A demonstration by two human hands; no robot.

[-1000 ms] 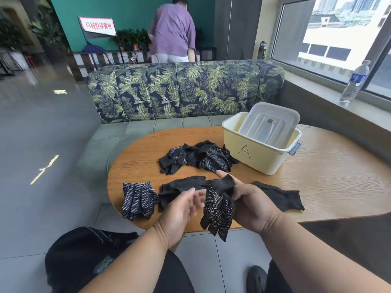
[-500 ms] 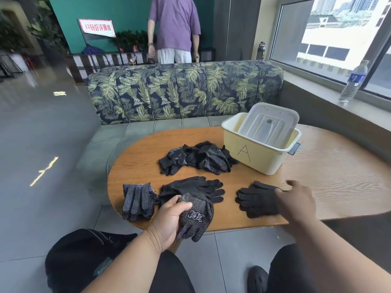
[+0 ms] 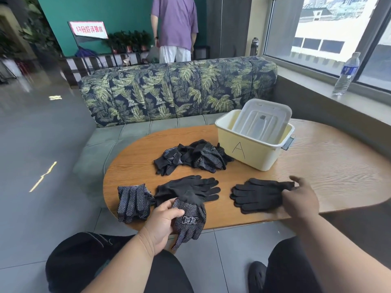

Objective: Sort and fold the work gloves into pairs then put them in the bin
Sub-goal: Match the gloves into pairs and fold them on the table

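Left hand grips a dotted glove at the near edge of the table, thumb over the cuff end, fingers curled beneath it; the glove's fingers hang off the edge. Right hand lies over the cuff end of a plain black pair, fingers fairly straight; whether it pinches the cloth or only rests on it, cannot tell; hands well apart.

Left to right, taking the bin as the mark: a folded dotted pair far left of it, at the table's near edge; a plain black glove next, its cuff touching the held dotted glove; an unsorted heap just beside the bin's left wall; the plain black pair in front of the bin; the bin itself open, marked A, a lid propped slanting inside.

Change: a second ago both hands met over the dotted glove, close in front of the body; now the right has gone out to the plain pair and the left holds the dotted glove alone; half a second ago the right was already there, so little shift since. Reading: the sorting looks like dotted against plain, and the plain pair seems next for folding or binning.

Hard to make out: bin floor hidden by the lid, so gloves inside cannot be told; count in the heap unclear; right fingertips blurred; the person behind the sofa is cut off at the frame top.
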